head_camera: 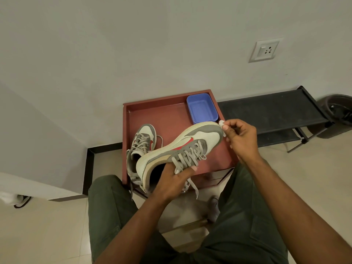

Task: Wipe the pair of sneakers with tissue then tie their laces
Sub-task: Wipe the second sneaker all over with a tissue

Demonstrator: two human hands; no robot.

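Looking left to right, we count two sneakers: one sneaker [142, 147] rests on the red counter [167, 115], its heel hidden behind the raised sneaker [181, 149]. Our left hand [174, 180] curls its grip round that raised shoe's collar and laces. Our right hand [239, 138] pinches one tissue [222, 125], mostly hidden, against the toe. One blue tub [202, 108] sits behind.

Person wore dark olive-green cloth trousers [110, 212], soft, with small folds over both knees. Both forearms were bare, no sleeves showing. Left hand [172, 181] and right hand [241, 139] were bare too: no gloves, no rings, no watch or band on either wrist. Short fingernails showed on fingers.
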